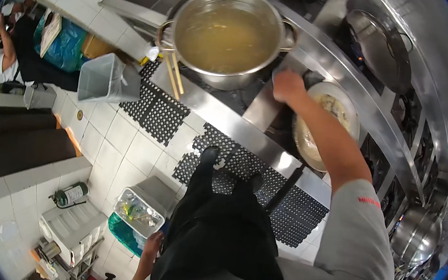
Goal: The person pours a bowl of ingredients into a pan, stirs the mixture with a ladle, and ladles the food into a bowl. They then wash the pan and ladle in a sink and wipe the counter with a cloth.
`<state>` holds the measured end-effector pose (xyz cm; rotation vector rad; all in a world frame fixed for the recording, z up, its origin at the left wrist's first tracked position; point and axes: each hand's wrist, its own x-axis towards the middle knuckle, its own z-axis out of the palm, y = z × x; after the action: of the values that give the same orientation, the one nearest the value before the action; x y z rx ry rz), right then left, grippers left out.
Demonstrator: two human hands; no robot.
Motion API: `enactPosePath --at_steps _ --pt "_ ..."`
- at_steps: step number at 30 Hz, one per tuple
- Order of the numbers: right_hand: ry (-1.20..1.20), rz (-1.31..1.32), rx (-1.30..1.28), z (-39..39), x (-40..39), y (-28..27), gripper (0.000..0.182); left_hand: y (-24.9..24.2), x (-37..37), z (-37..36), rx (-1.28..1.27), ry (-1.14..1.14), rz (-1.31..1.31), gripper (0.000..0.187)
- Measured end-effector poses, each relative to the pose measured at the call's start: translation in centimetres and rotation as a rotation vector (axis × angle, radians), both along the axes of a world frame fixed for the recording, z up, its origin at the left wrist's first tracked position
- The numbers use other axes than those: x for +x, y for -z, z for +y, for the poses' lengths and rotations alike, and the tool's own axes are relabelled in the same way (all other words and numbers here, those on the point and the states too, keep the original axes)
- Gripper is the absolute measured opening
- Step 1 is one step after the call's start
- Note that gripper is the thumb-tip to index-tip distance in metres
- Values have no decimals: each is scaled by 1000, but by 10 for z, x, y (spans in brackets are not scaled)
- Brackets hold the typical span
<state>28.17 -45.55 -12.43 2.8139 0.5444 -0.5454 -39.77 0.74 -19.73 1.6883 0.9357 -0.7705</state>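
My right hand [289, 86] is closed over the stove, between a big steel pot [226, 76] and a frying pan [356, 114]. Whatever its fingers may hold is hidden. Cloudy yellowish liquid fills the pot. The pan contains a pale, creamy food, partly covered by my right forearm; its dark handle [285, 189] points toward me. My left hand [152, 243] hangs low beside a grey bin [158, 193] with clear plastic and scraps on top. Its fingers are too small and partly turned away to read. Two wooden sticks [175, 75] lean by the pot's left handle.
Another pan [378, 47] sits at the back of the range, and a steel bowl [416, 233] stands at far right. Black rubber mats [233, 155] lie on the tiled floor. A grey bin [106, 78] and another person [8, 52] are at left.
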Motion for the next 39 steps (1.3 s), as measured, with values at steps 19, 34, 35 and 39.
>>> enactPosePath --at_steps 19,34,35,39 --pt "645 257 530 106 -162 -81 86 93 203 54 -286 129 208 46" --pt "922 -178 251 -177 -430 -155 61 24 343 -76 -84 1461 -407 52" --pt "918 -155 265 -175 -436 -145 57 32 342 -71 -55 1380 -384 52" --pt "826 -249 395 -160 -463 -114 31 100 340 -23 -100 827 -110 44"
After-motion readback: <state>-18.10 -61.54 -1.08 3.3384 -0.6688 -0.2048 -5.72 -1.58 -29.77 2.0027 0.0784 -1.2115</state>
